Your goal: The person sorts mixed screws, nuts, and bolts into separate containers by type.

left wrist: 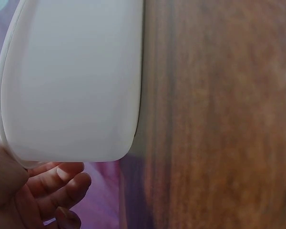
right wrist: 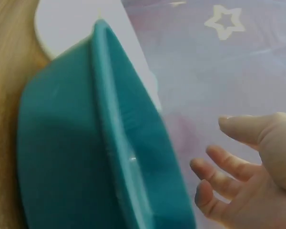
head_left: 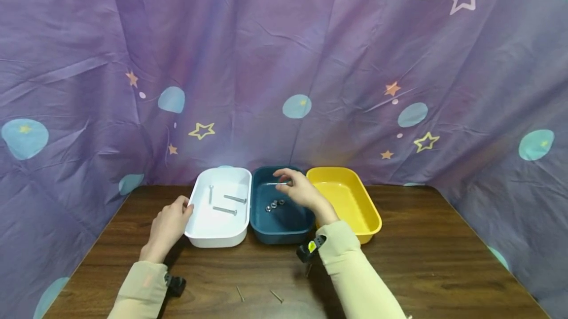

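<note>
At the left side of the white tray [head_left: 217, 241], my left hand [head_left: 170, 223] grips the rim, thumb over the edge and the other fingers outside the wall. Three long silver bolts, one of them a bolt [head_left: 225, 210] near the middle, lie in that tray. My right hand [head_left: 301, 192] hovers over the dark blue tray [head_left: 282, 238], fingers apart and slightly bent, with nothing between them. Several small metal nuts [head_left: 274, 204] lie on the blue tray's floor. The right wrist view shows this hand above the blue rim [right wrist: 117, 138].
A yellow tray [head_left: 372, 220] stands right of the blue one, under my right forearm. On the brown wooden table [head_left: 213, 279] in front lie thin screws, including a screw [head_left: 277, 296] near the front; another shows by my right wrist. A purple patterned curtain [head_left: 266, 62] hangs behind.
</note>
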Available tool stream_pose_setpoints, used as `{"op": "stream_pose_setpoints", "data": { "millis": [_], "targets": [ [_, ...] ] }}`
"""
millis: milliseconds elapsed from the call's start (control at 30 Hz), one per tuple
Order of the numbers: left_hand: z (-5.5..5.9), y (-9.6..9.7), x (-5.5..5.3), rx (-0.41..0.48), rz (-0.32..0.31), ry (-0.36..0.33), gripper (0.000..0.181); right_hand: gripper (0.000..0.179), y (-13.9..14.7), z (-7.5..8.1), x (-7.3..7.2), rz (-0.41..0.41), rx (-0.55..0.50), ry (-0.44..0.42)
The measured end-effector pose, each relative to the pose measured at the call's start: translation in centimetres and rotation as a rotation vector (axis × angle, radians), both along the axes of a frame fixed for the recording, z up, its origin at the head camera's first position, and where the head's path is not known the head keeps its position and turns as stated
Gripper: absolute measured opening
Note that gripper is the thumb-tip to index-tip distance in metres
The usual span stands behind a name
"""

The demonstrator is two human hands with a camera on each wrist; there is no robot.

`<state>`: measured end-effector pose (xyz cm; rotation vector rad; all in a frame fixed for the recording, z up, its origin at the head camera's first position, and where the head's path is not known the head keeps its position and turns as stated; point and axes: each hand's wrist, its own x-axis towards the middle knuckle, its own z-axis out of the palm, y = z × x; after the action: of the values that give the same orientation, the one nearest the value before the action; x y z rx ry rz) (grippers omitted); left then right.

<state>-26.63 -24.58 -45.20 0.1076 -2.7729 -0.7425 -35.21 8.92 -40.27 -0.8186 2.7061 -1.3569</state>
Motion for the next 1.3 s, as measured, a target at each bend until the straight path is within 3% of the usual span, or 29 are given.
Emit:
{"op": "stream_pose_setpoints", "data": {
  "millis": [233,333,467,733,1033,1100,1300],
  "targets": [
    [0.1,0.2,0.1,-0.004,0.003,-0.010,0.026,0.028,3.0,1.1,1.4,-0.060,-0.095,0.036],
    [0.1,0.1,0.2,-0.004,0.005,-0.008,0.026,0.024,4.7,1.3,2.0,-0.068,-0.106,0.092],
    [0.1,0.2,0.1,-0.003,0.004,-0.003,0.026,0.015,7.2,1.4,2.8,-0.074,-0.056,0.177],
    [0.1,0.1,0.2,0.000,0.007,-0.006,0.026,0.011,11.9,1.2,3.4,-0.096,0.036,0.257],
    [-0.5,0.4,-0.1,0.002,0.006,-0.007,0.027,0.008,17.4,-0.7,4.0,-0.207,0.113,0.395],
    [-0.5,0.4,-0.1,0.005,0.004,-0.007,0.027,0.008,18.4,-1.0,4.1,-0.263,0.122,0.398],
    [-0.1,0.2,0.0,-0.012,0.010,0.000,0.026,0.011,20.1,-1.9,3.6,-0.416,0.096,0.275]
  ]
}}
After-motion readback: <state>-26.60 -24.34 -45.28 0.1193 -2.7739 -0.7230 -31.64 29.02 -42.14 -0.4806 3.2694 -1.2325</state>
